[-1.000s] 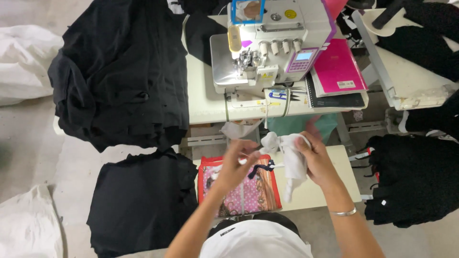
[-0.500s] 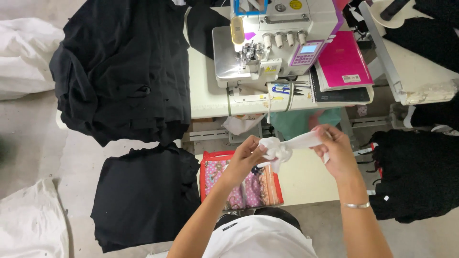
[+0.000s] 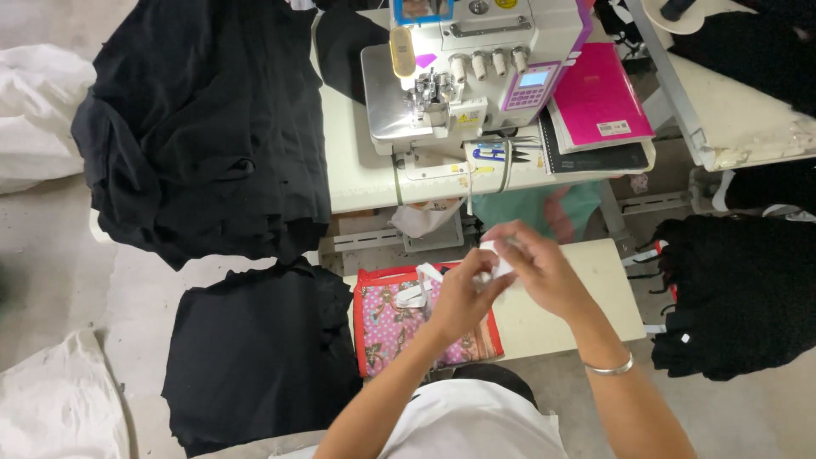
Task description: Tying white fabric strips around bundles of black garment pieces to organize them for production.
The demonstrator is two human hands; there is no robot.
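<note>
My left hand [image 3: 459, 299] and right hand [image 3: 537, 270] meet over the low bench [image 3: 595, 280] in front of me, both pinching a small white cloth [image 3: 495, 265] between the fingertips. The cloth is bunched up tight between my hands, held just above the bench, not lying on it; most of it is hidden by my fingers. A bangle [image 3: 610, 369] sits on my right wrist.

Right under my left hand lies a pink patterned bag [image 3: 393, 327] with a red edge, on the left end of the bench, with a white strip [image 3: 420, 289] resting on its top (a strap or a scrap, I cannot tell which).

Beyond my hands stands the sewing table [image 3: 357, 183] with the white machine [image 3: 476, 68] on it. Blue-handled snips [image 3: 493, 154] lie near the table's front edge, and a pink notebook [image 3: 595, 98] rests just right of the machine.

A big pile of black fabric [image 3: 204, 127] hangs off the table's left side, and another black piece [image 3: 255, 348] lies on the floor beside the bag. More black garments [image 3: 739, 289] are heaped to my right. White sacks [image 3: 42, 110] sit at the far left.
</note>
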